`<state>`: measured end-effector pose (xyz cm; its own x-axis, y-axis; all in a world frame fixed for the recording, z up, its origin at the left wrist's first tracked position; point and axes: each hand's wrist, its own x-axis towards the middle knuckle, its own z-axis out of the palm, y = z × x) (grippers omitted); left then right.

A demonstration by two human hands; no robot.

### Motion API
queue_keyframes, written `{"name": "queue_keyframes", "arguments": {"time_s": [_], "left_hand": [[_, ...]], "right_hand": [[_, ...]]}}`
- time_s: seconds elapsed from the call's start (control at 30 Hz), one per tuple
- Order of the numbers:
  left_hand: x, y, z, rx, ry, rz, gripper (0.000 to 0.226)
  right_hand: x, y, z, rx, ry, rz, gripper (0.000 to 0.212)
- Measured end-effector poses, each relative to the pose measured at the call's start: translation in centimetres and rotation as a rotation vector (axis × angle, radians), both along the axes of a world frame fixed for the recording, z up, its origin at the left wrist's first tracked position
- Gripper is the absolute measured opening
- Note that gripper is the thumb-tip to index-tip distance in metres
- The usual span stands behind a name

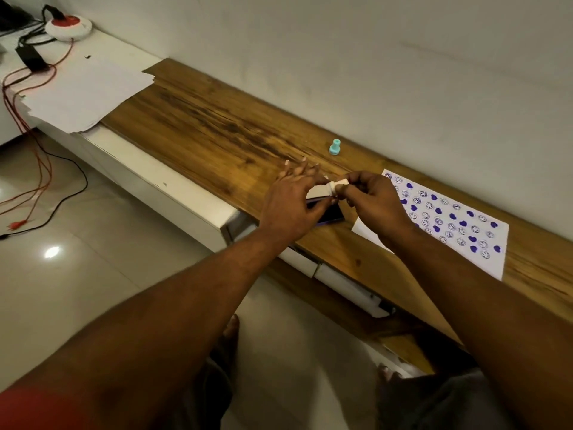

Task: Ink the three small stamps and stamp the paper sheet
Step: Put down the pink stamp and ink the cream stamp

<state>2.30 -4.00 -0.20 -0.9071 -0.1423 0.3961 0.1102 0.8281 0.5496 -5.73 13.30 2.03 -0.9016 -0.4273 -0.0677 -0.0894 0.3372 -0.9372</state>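
My right hand [369, 197] pinches a small white stamp [336, 185] held sideways above the wooden counter. My left hand [291, 206] hovers beside it with fingers spread, its thumb near the stamp's base, and covers most of the open ink pad [330, 217], whose dark purple surface and raised white lid show beneath. A small teal stamp [335, 147] stands upright farther back near the wall. The paper sheet [459, 225] lies to the right, covered with several purple hearts and smiley prints. No third stamp is in view.
The wooden counter [223, 125] runs along a white wall. A stack of blank white paper [83, 88] lies at its left end. Beyond are a white-and-red power hub [68, 27], a black adapter and red cables trailing to the tiled floor.
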Motion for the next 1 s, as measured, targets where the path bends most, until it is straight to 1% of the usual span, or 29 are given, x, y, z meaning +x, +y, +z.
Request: {"name": "queue_keyframes", "arguments": {"time_s": [0.17, 0.23, 0.33, 0.47, 0.57, 0.73, 0.87, 1.0], "left_hand": [[0.3, 1.3, 0.8, -0.005, -0.021, -0.032, 0.036], [0.6, 1.2, 0.7, -0.006, -0.036, -0.045, 0.036], [1.1, 0.3, 0.1, -0.014, -0.060, -0.073, 0.040], [1.8, -1.4, -0.9, -0.047, -0.106, -0.101, 0.041], [2.2, -2.6, -1.9, -0.054, -0.155, -0.099, 0.044], [3.5, -4.8, -3.7, -0.025, -0.191, 0.000, 0.047], [4.6, -6.5, -5.3, -0.060, -0.162, 0.114, 0.045], [4.5, -7.3, -6.5, -0.080, -0.160, 0.110, 0.042]], "right_hand": [[0.1, 1.3, 0.3, 0.064, 0.071, 0.011, 0.018], [0.2, 1.3, 0.2, 0.070, 0.112, 0.033, 0.017], [0.5, 1.2, -0.2, 0.080, 0.158, 0.149, 0.007], [0.7, 0.5, -1.0, 0.151, 0.244, 0.272, 0.017], [0.8, -0.3, -1.5, 0.180, 0.280, 0.330, 0.020], [0.4, -1.2, -2.1, 0.194, 0.349, 0.275, 0.022], [0.1, -1.4, -2.5, 0.210, 0.333, 0.261, 0.025], [0.0, -1.5, -2.8, 0.214, 0.342, 0.253, 0.025]]}}
